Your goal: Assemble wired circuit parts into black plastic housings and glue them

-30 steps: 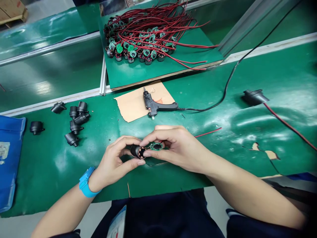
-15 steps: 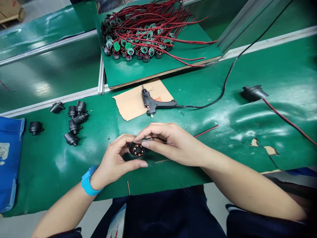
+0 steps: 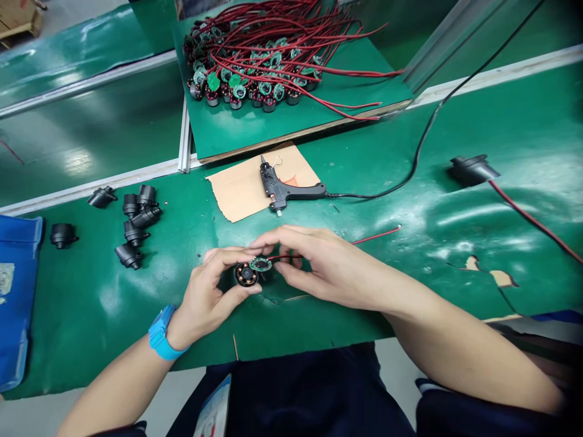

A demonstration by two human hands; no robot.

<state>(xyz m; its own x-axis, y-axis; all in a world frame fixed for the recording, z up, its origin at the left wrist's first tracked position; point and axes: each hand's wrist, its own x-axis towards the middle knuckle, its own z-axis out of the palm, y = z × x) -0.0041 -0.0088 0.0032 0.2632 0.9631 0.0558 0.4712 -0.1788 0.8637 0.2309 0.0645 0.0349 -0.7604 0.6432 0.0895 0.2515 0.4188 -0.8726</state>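
L hand (image 3: 212,291) is pinching the motor (image 3: 246,276) btwn thumb below and fingers on top, copper coils facing up-ish toward the cam. Motor's sitting just above the front part of the table (image 3: 136,309), roughly mid-frame. Green PCB (image 3: 261,264) is hanging right at the motor's edge, overlapping it a bit, w/ a red wire (image 3: 285,257) running from it into the R hand (image 3: 314,261). R hand is curling around that wire, thumb and index spread apart near the PCB (can't tell if the tucked fingers are actually pinching the wire, they're hiding it). More red wire is poking out past the R hand's far side. L wrist is wearing a blue strap (image 3: 159,334). Behind the hands a glue gun (image 3: 285,192) is lying on cardboard (image 3: 234,197), black cord (image 3: 421,136) trailing off to the upper right. Approx 7 black caps (image 3: 135,233) are lying on the left, near a blue bin (image 3: 20,328). Another black piece (image 3: 471,170) w/ a red lead (image 3: 537,221) is lying over on the right. Up top, the shelf (image 3: 228,130) is holding a big pile of wired motors (image 3: 268,104).
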